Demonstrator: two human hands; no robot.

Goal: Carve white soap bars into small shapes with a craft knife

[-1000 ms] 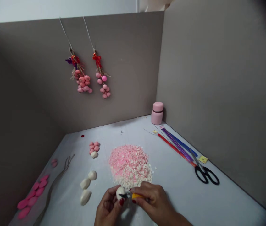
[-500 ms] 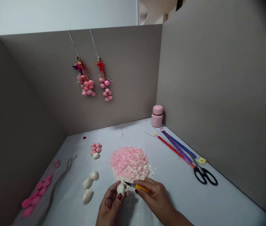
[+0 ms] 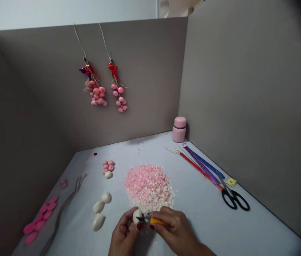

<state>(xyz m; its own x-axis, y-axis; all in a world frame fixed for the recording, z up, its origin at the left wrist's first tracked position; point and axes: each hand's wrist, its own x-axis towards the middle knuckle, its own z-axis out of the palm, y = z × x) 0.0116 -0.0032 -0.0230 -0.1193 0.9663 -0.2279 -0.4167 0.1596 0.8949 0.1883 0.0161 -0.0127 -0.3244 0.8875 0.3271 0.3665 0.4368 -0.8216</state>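
Observation:
My left hand is closed round a small white rounded piece, its thumb with a dark red nail at the lower side. In my right hand is a yellow-handled craft knife. Its dark blade points left and lies against or just in front of the white piece; exact contact I cannot make out. Just beyond both hands spreads a heap of pink and white shavings. Several white rounded lumps lie left of my left hand.
Small pink balls sit behind the lumps. Flat pink ovals and brown cords lie at left. Black-handled scissors, coloured ribbons and a pink jar stand or lie at right. Two pink-ball bunches hang on the grey partition.
The knife blade has moved from the top of the white piece down across its lower right side. The white piece has been turned a little in my left hand. The view has shifted slightly.

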